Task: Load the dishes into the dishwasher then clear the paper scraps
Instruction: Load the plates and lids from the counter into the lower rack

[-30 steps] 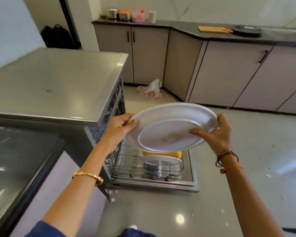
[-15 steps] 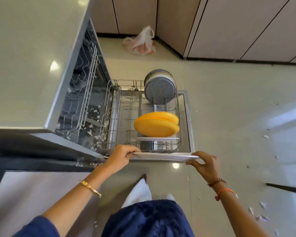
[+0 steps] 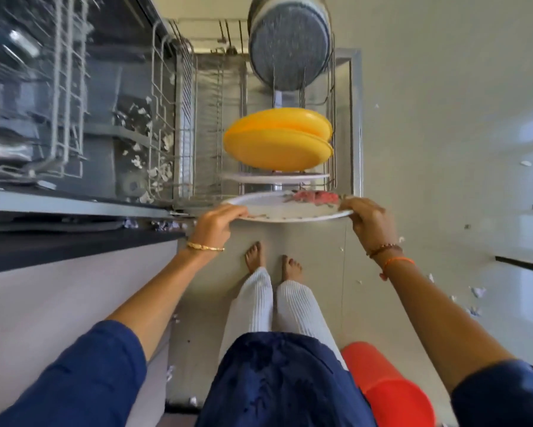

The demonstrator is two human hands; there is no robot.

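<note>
**tilefan:** Glossy pale floor (image 3: pixel 428 124) all round in the head view, with torn paper scraps (image 3: pixel 477 292) dotted on it at the right. More scraps (image 3: pixel 142 140) lie inside the open dishwasher (image 3: pixel 74 118), down in its tub. Something red and rounded (image 3: pixel 388 386) pokes in low right, cut off by the edge, can't tell what it is.

**rackwatcher:** Pulled-out wire lower rack (image 3: pixel 197 118) has stuff standing on edge: a speckled grey pan (image 3: pixel 289 50) at the far end, two smooth yellow plates (image 3: pixel 277 140) mid-rack, then a thin white plate (image 3: pixel 274 177) nearer the person. Upper rack (image 3: pixel 65 87) on the left is blurry.

**tilefan:** And the one being loaded?

**rackwatcher:** White plate (image 3: pixel 289 208) with a red patterned patch, tilted, at the near end of the lower rack, just beside that thin white one. Whether it's touching the wires I can't tell. Left hand (image 3: pixel 216 221) grips its left rim, right hand (image 3: pixel 366 220) grips the right rim, hands well apart. Bare feet (image 3: pixel 272 263) stand right below it.
</note>
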